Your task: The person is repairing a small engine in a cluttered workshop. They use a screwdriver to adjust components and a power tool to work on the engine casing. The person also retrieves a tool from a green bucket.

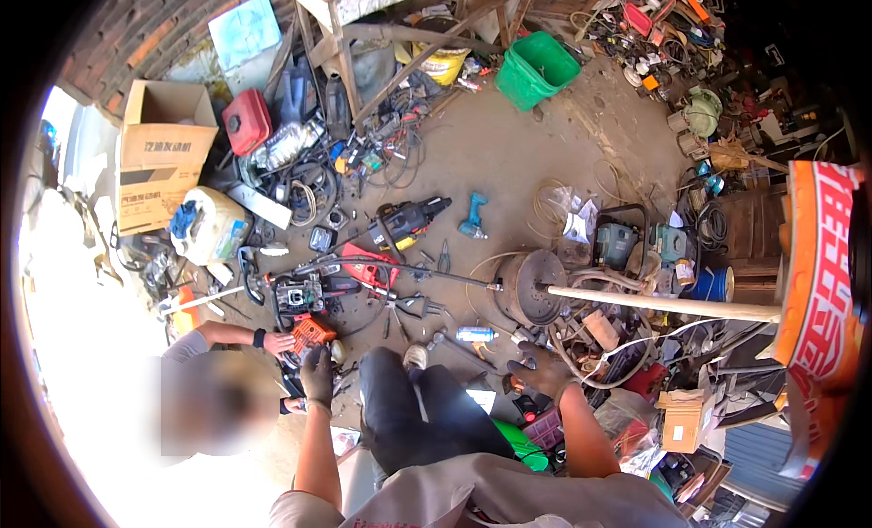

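My left hand (317,380), in a dark glove, is raised just below an orange slatted part (312,334), fingers pointing away from me. It seems to hold nothing; whether it touches that part I cannot tell. A co-worker's bare hand (279,344) rests against the orange part's left side. Just beyond sits an opened engine unit (300,295), with a red cover (371,266) to its right. Gloved too, my right hand (542,371) hovers right of my knees, fingers apart with nothing in them. A blue-and-white spray can (477,335) and a hammer-like tool (465,351) lie between my hands.
A black-and-yellow chainsaw (409,226) and teal cordless drill (473,217) lie ahead. To the right, a rusty round drum (525,290) has a wooden pole (672,304) beside it. A green bucket (536,71) stands far off; cardboard box (163,160) and jerrycan (213,226) stand left.
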Tool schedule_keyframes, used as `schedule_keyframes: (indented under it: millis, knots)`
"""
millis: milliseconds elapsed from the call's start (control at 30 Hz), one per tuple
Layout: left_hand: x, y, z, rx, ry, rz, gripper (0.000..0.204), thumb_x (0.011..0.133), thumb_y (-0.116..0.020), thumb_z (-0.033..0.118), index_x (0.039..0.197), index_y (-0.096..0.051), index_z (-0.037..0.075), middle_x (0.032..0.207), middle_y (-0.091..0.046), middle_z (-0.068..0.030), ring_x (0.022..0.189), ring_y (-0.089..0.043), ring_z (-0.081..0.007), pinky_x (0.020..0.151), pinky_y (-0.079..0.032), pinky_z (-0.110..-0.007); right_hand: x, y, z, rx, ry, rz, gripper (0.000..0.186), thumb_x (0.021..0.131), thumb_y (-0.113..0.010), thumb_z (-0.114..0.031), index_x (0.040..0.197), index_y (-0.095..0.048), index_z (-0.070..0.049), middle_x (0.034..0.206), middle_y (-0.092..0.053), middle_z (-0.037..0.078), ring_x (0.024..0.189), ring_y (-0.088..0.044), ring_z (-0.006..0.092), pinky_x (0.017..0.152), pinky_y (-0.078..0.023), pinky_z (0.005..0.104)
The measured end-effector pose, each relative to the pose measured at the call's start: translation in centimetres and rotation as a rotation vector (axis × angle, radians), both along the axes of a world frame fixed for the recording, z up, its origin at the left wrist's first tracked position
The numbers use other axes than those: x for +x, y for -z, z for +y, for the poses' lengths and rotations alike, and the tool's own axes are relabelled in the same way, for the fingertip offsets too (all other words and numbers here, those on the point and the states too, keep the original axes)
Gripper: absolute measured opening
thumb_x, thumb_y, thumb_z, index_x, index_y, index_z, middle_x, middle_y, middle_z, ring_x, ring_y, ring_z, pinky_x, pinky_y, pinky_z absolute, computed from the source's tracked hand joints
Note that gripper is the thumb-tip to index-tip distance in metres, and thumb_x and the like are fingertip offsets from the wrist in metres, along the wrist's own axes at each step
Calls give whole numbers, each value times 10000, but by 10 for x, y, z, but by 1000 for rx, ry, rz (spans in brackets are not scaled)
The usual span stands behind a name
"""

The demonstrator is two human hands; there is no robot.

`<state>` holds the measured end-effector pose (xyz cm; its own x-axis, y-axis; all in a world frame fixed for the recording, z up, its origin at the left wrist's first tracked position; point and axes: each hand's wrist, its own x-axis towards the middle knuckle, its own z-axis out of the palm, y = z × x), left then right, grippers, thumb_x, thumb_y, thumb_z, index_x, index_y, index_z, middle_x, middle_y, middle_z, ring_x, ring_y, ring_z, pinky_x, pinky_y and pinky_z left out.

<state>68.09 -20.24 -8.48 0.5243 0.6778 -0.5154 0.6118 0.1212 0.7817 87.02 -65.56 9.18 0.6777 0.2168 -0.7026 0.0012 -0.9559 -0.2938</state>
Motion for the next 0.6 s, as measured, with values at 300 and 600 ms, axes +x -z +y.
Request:
schedule_keyframes:
  millis: [300,600]
  knots:
    - [38,21,-25,-92,405,658,471,844,-690,393,1101,-732,1,909,-750,-154,854,-713,-266,770,-530,-421,119,-71,3,325,285,-285,629,859,-768,-385,1355,-568,-54,1298,-629,188,1178,-625,338,1011,-493,406]
    - [262,107,-18,312,1751,457,224,900,-573,221,1044,-721,134,1021,-740,-134,962,-715,-335,821,-573,-478,409,-21,-55,261,560,-165,666,874,-728,-449,1369,-556,-38,1209,-666,236,1133,-649,360,991,-496,437]
